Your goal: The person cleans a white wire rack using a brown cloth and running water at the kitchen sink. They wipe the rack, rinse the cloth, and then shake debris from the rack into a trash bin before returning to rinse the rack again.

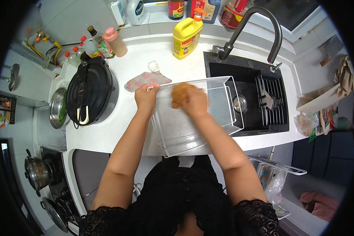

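A white wire-mesh basket (177,126) lies tilted on the countertop, its right end reaching over the black sink. My left hand (146,98) grips the rim at its upper left corner. In my right hand (197,101) is a bunched orange-brown cloth (180,93), held against the mesh inside the basket; the hand is slightly blurred. Beyond my left hand lie a pink-patterned cloth (146,81) and a small white crumpled thing (153,65). A yellow pump jug (187,38) stands behind the basket.
At the right, the black sink (247,75) has a dark faucet (239,28) and a metal rack (273,103). A large black-lidded pot (90,91) stands left, beside a steel bowl (57,107). Several bottles (91,47) line the back left; others (176,8) stand on the sill.
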